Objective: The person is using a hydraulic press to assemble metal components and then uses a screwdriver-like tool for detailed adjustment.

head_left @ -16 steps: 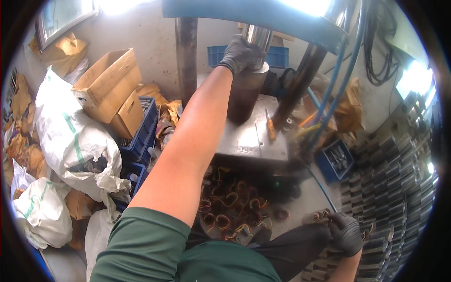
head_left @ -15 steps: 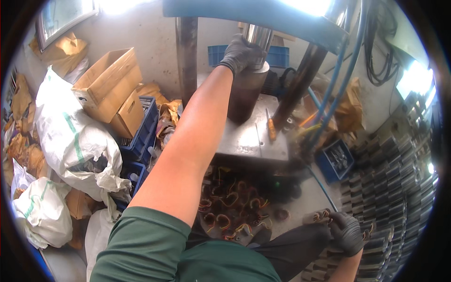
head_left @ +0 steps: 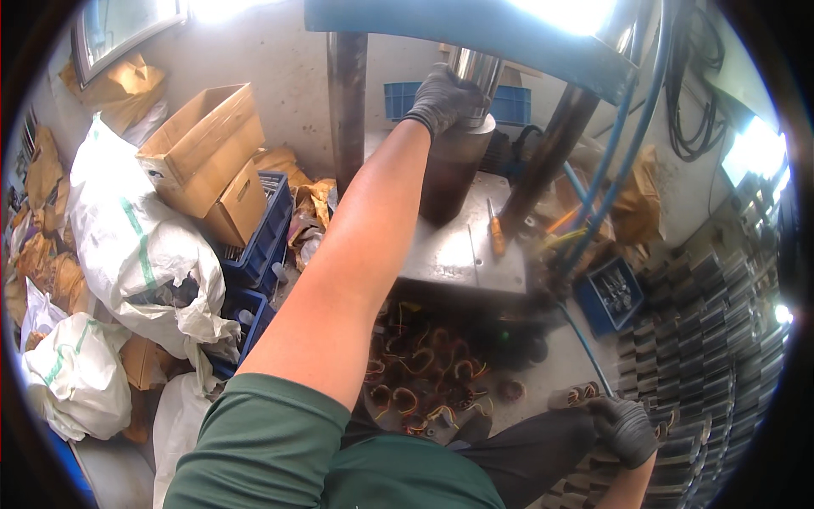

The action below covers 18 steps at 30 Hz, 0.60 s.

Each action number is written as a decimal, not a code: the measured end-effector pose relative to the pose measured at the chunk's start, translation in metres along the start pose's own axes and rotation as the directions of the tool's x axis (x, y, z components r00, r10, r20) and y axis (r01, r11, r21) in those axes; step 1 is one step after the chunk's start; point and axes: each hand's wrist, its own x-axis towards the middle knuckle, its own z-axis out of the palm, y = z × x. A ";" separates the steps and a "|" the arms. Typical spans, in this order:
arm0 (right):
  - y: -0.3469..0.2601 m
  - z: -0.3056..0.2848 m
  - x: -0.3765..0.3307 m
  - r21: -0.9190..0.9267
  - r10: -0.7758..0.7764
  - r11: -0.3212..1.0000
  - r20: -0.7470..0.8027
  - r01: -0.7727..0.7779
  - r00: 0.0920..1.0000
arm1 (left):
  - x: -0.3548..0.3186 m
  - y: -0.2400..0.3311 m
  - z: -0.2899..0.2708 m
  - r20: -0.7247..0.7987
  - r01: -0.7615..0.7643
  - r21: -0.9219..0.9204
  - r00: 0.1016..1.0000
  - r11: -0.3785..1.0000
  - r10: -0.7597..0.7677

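My left hand point(head_left: 445, 100), in a dark glove, is closed around the lower part of a shiny metal cylinder point(head_left: 476, 69); some fingers are hidden behind it. Directly below stands a thick dark cylinder point(head_left: 449, 174) with a bright flat top, on the metal bed point(head_left: 441, 254) of a press with a blue crossbeam point(head_left: 466, 25). Low on the right, my gloved right hand point(head_left: 626, 431) is curled at the near end of a thin blue rod point(head_left: 585, 343), whose tip goes out of sight at the fingers. A screwdriver point(head_left: 497, 233) with an orange handle lies on the bed.
Several wound copper coils with coloured wires point(head_left: 424, 365) lie on the floor below the press. Stacked metal pieces point(head_left: 695, 339) fill the right side, near a blue bin point(head_left: 609, 293). White sacks point(head_left: 140, 237), cardboard boxes point(head_left: 199, 140) and blue crates point(head_left: 254, 263) crowd the left.
The whole view has shifted slightly. My right hand and the rod's near end have come a little lower, toward me. My left hand keeps its hold on the shiny cylinder.
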 end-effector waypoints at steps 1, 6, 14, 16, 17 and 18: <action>-0.003 -0.002 0.001 -0.030 -0.017 0.999 0.081 0.020 0.997 | -0.002 0.001 0.001 -0.015 0.010 0.018 1.000 1.000 -0.009; 0.006 -0.001 0.001 0.065 0.050 0.997 0.020 -0.052 0.999 | -0.003 0.000 0.002 -0.011 0.015 -0.036 1.000 0.999 -0.016; 0.016 0.005 0.001 0.090 0.063 0.995 -0.127 -0.051 0.990 | -0.008 0.007 -0.001 0.027 0.018 -0.003 0.999 1.000 -0.018; 0.009 0.004 0.005 0.086 -0.023 0.995 -0.220 0.043 0.975 | -0.005 0.005 -0.005 0.023 0.019 0.019 1.000 1.000 -0.019; 0.009 0.003 0.007 0.087 -0.028 0.995 -0.219 0.048 0.975 | -0.004 0.004 -0.006 0.022 0.019 0.038 1.000 0.999 -0.019; 0.010 0.000 0.008 0.098 -0.019 0.994 -0.268 0.047 0.963 | -0.005 0.007 -0.002 0.025 0.017 0.035 1.000 0.999 -0.018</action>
